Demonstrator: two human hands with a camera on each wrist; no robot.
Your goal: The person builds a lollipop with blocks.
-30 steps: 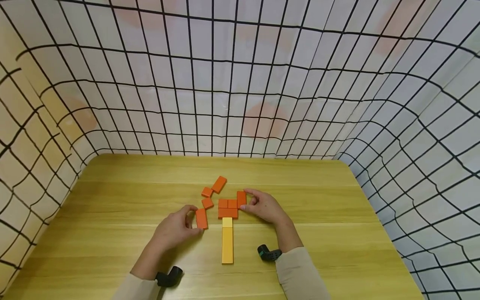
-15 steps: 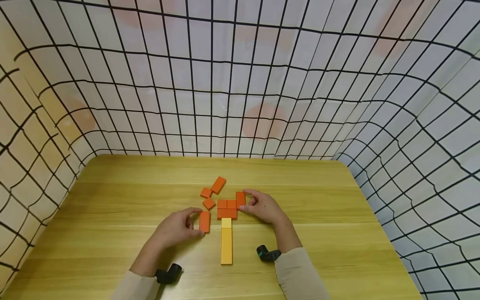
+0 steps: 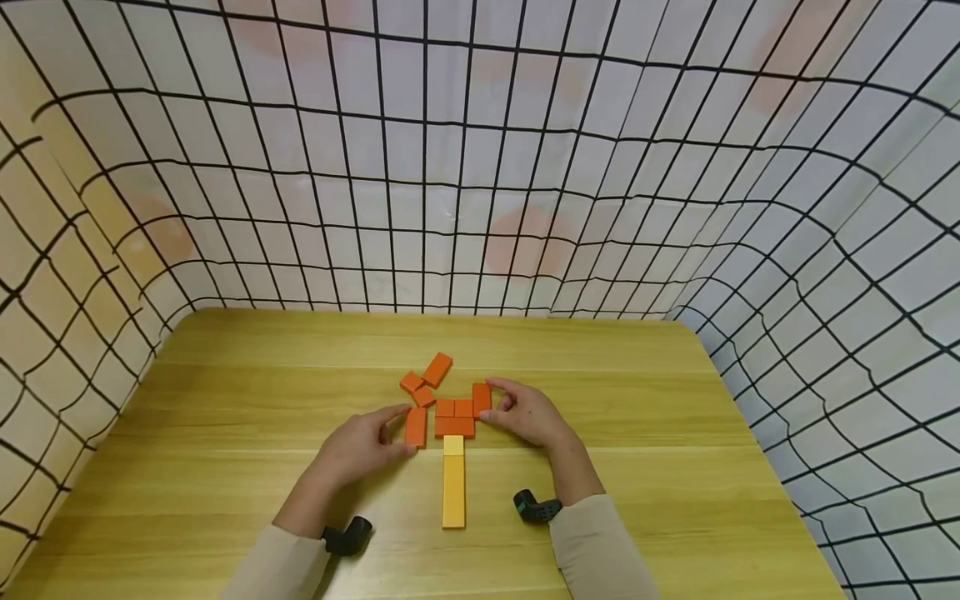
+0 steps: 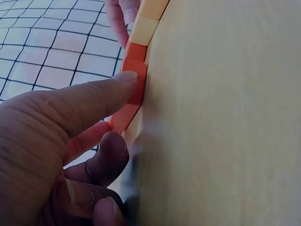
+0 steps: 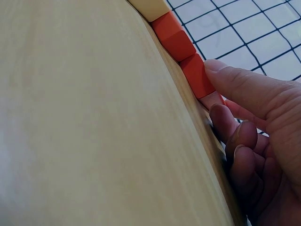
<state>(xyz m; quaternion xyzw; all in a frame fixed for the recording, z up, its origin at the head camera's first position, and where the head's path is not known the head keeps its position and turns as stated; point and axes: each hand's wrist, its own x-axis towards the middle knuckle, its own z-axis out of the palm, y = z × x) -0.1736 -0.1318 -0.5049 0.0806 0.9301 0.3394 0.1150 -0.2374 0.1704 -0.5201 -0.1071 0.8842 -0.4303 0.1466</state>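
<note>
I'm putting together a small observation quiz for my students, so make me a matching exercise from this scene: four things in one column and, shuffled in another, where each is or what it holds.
Column 1
1. left hand
2. pale yellow square
3. right hand
4. long yellow strip

Column 2
A. bottom end of the block figure, in the head view
B. pinches an adjoining orange block, beside a small orange square
C. pinches a detached orange block
D. between yellow and a wide orange block

Pairs: 1-C, 2-D, 3-B, 4-A
</note>
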